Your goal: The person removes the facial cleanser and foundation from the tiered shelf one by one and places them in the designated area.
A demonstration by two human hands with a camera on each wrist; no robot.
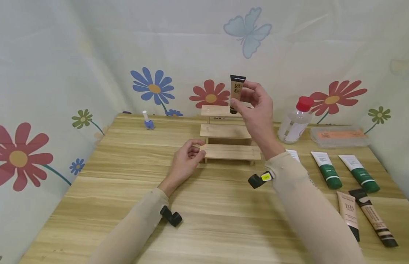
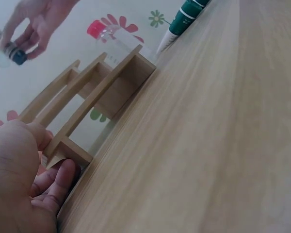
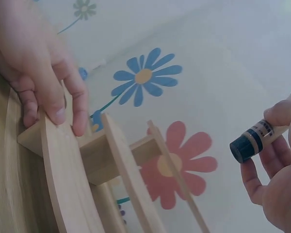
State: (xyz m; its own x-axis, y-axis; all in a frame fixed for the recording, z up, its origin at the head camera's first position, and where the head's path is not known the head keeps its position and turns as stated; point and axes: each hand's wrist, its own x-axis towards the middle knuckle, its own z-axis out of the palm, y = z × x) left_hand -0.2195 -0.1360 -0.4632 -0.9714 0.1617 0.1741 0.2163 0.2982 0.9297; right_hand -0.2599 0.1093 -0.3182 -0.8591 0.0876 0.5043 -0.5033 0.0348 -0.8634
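A three-step wooden display stand [image 1: 229, 151] stands on the table toward the back. My left hand [image 1: 186, 161] grips the left end of its lowest step; in the right wrist view the thumb of that left hand [image 3: 43, 73] lies on top of the step. My right hand [image 1: 258, 108] pinches a small beige tube with black ends [image 1: 236, 93] between thumb and fingers. The tube is upright, black cap down, in front of the top step in the head view. From the left wrist, the tube [image 2: 9, 48] appears in the air, apart from the stand.
A blue nail polish bottle [image 1: 148, 121] stands back left. On the right are a red-capped clear bottle [image 1: 295, 121], a flat plastic case [image 1: 339, 136], green-and-white tubes [image 1: 327, 170], a BB cream tube [image 1: 348, 212] and a black-and-beige tube [image 1: 374, 218]. A flowered curtain [image 1: 191, 44] hangs behind.
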